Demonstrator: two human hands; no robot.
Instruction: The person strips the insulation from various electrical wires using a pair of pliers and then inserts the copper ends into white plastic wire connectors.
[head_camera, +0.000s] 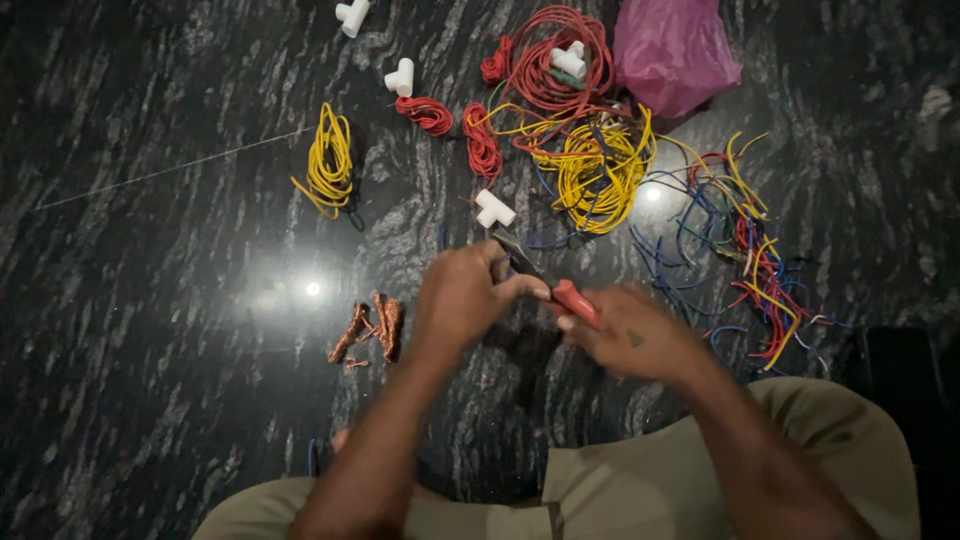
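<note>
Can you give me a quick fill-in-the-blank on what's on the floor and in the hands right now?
1. The right hand grips a tool with a ____ handle.
2. The lone wire coil at the left is ____.
3. The bag at the top is ____.
4. The bare wire bundles beside the left hand are ____-coloured.

Missing words: red; yellow; pink; copper

Wire coils (590, 165) on black marble floor (150, 330)

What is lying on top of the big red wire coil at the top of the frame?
A white pipe fitting rests on the red coil, and the pink bag borders its right edge. Yellow wires overlap its lower part. What lies beneath the coil is covered.
</note>
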